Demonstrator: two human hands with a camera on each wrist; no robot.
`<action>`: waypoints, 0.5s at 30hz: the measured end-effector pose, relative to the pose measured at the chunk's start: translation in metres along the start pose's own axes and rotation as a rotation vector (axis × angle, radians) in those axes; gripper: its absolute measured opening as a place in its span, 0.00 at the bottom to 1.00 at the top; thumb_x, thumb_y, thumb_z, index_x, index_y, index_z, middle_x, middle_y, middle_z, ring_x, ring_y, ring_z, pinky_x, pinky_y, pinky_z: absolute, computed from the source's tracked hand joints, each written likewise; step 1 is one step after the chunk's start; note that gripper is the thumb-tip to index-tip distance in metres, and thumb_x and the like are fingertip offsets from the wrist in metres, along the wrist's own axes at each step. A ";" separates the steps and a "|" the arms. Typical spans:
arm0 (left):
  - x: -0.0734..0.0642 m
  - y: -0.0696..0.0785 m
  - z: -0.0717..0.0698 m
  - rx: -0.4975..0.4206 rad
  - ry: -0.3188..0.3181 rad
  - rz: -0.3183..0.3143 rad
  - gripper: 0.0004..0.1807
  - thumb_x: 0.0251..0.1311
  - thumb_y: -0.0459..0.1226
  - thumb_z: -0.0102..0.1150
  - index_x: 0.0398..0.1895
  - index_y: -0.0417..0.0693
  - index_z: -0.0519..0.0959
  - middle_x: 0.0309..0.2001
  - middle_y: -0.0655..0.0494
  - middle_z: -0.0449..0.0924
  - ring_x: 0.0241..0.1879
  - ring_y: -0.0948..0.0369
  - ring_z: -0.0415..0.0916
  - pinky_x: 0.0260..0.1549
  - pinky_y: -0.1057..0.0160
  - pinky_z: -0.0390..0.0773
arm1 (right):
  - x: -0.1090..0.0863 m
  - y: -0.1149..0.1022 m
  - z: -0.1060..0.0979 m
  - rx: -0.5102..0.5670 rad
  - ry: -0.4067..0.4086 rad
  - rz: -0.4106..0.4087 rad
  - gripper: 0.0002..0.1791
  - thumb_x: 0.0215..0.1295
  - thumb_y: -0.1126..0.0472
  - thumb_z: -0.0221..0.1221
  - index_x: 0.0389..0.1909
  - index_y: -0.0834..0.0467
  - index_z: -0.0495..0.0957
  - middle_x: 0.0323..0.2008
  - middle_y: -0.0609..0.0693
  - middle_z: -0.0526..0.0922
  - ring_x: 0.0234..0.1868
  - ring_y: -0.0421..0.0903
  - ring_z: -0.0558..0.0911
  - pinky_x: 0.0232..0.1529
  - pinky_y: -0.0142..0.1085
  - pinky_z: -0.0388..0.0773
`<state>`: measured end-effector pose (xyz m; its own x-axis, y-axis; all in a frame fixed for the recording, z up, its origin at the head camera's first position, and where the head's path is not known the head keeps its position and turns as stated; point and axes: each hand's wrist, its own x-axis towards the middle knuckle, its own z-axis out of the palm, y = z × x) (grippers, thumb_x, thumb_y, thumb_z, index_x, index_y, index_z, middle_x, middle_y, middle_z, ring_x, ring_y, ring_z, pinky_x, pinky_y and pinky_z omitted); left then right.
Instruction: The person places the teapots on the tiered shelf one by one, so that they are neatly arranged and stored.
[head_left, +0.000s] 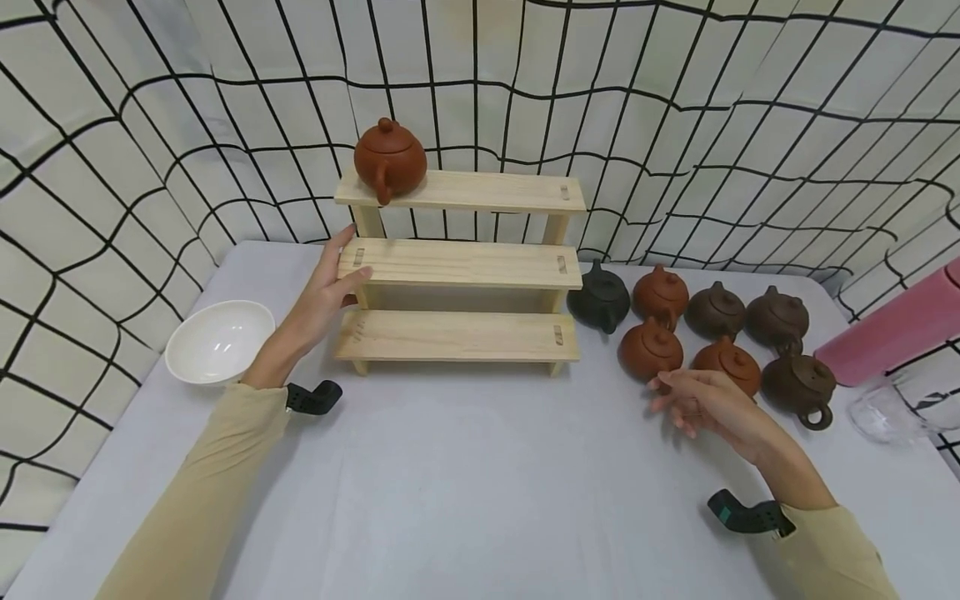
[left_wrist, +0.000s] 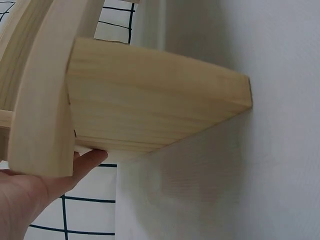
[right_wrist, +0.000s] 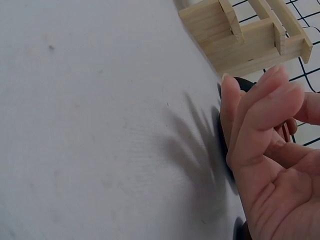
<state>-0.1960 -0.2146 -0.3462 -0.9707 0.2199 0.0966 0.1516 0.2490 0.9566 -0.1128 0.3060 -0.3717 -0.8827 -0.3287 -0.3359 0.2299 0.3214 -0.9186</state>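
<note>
A three-tier wooden shelf (head_left: 457, 262) stands at the table's back. My left hand (head_left: 322, 287) holds its left end at the middle board, thumb over the front edge; in the left wrist view that hand (left_wrist: 35, 192) is at the shelf's side panel (left_wrist: 150, 100). On the top board's left end sits a reddish-brown clay teapot (head_left: 390, 160). My right hand (head_left: 708, 404) hovers with loosely bent fingers, nothing in its grasp, by the front reddish-brown teapot (head_left: 649, 348). It partly covers another reddish-brown teapot (head_left: 727, 363). In the right wrist view, this hand (right_wrist: 272, 155) hides most of the teapots.
Right of the shelf are more teapots: black-green (head_left: 598, 297), reddish-brown (head_left: 660, 292) and several dark brown ones (head_left: 799, 383). A pink cylinder (head_left: 892, 321) and a clear glass vessel (head_left: 888, 412) stand far right. A white bowl (head_left: 220, 343) sits left. Black grid netting surrounds the table.
</note>
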 end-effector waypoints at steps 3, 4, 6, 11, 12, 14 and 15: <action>0.001 0.001 0.001 -0.010 0.000 0.002 0.41 0.79 0.40 0.39 0.86 0.48 0.31 0.84 0.44 0.34 0.79 0.42 0.48 0.70 0.30 0.58 | 0.001 0.001 -0.001 0.029 -0.021 0.000 0.20 0.85 0.53 0.49 0.53 0.66 0.81 0.40 0.50 0.90 0.28 0.41 0.79 0.29 0.33 0.78; 0.001 0.001 0.001 -0.013 0.000 -0.001 0.41 0.79 0.40 0.39 0.86 0.48 0.31 0.85 0.44 0.33 0.79 0.42 0.47 0.70 0.29 0.57 | 0.002 0.001 -0.002 0.036 -0.026 0.001 0.20 0.85 0.53 0.49 0.53 0.64 0.82 0.40 0.50 0.90 0.28 0.41 0.79 0.29 0.33 0.78; 0.001 0.001 0.001 -0.019 -0.001 -0.008 0.41 0.79 0.39 0.38 0.86 0.49 0.31 0.85 0.45 0.32 0.80 0.42 0.45 0.70 0.29 0.56 | 0.002 0.001 -0.002 0.050 -0.037 0.002 0.20 0.85 0.52 0.48 0.52 0.63 0.82 0.41 0.50 0.90 0.28 0.40 0.79 0.29 0.32 0.78; 0.001 0.001 0.001 -0.034 -0.003 -0.015 0.41 0.79 0.39 0.37 0.86 0.50 0.31 0.85 0.45 0.31 0.80 0.42 0.44 0.70 0.28 0.56 | 0.001 0.005 -0.001 0.103 -0.057 -0.002 0.21 0.86 0.51 0.46 0.52 0.60 0.83 0.41 0.49 0.89 0.29 0.40 0.78 0.27 0.30 0.76; 0.001 0.000 0.001 -0.037 -0.005 -0.014 0.41 0.79 0.39 0.37 0.86 0.50 0.30 0.85 0.45 0.31 0.80 0.42 0.44 0.70 0.28 0.56 | 0.001 0.006 0.000 0.118 -0.058 -0.006 0.20 0.86 0.52 0.46 0.52 0.60 0.83 0.41 0.49 0.89 0.28 0.40 0.78 0.27 0.30 0.76; 0.001 0.001 0.001 -0.043 -0.009 -0.014 0.41 0.79 0.38 0.37 0.86 0.51 0.30 0.85 0.46 0.31 0.80 0.41 0.44 0.70 0.27 0.56 | 0.000 0.008 0.001 0.144 -0.055 -0.021 0.20 0.86 0.52 0.46 0.51 0.60 0.83 0.41 0.50 0.89 0.28 0.39 0.77 0.26 0.30 0.75; 0.001 0.001 0.001 -0.044 -0.010 -0.014 0.41 0.79 0.38 0.37 0.86 0.51 0.30 0.85 0.46 0.30 0.80 0.42 0.43 0.70 0.27 0.56 | 0.000 0.009 0.002 0.154 -0.053 -0.030 0.20 0.86 0.52 0.46 0.50 0.60 0.83 0.40 0.50 0.88 0.27 0.39 0.77 0.26 0.30 0.75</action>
<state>-0.1969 -0.2133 -0.3454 -0.9708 0.2261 0.0804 0.1293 0.2106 0.9690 -0.1100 0.3074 -0.3799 -0.8683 -0.3834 -0.3147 0.2677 0.1718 -0.9480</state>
